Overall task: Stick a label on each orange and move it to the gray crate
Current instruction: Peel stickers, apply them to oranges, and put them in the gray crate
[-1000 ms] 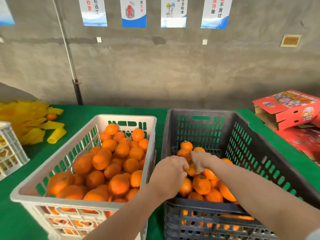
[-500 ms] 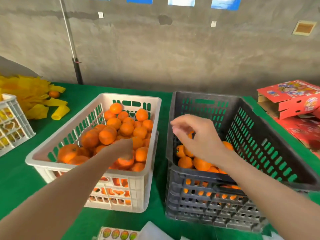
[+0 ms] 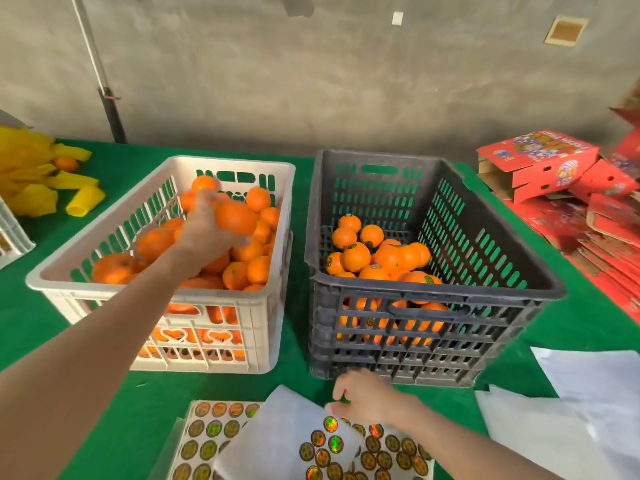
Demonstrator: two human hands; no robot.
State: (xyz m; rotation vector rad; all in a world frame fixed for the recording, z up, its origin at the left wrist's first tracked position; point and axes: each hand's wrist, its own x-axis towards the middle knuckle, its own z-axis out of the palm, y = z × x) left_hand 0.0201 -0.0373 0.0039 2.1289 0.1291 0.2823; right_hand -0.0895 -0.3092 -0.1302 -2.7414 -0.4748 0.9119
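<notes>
My left hand [image 3: 204, 226] grips an orange [image 3: 236, 218] and holds it above the pile in the white crate [image 3: 104, 233], which is full of unlabelled oranges. The gray crate [image 3: 491, 268] to its right holds several oranges [image 3: 377, 258], some showing round stickers. My right hand [image 3: 363, 396] is low in front of the gray crate, its fingertips pinched together at the top edge of a label sheet [image 3: 325, 441] covered with round holographic stickers. Whether a sticker is between the fingers is hidden.
A second label sheet [image 3: 204, 431] lies under the first. White backing papers [image 3: 585, 410] lie at the right on the green table [image 3: 301, 188]. Red cartons [image 3: 540, 164] are stacked far right. Yellow wrappers [image 3: 38, 181] and another white crate's corner [image 3: 10, 230] sit at the left.
My left hand closed on an orange in the white crate and lifted it. My right hand left the gray crate and dropped to the label sheets. The view tilted down.
</notes>
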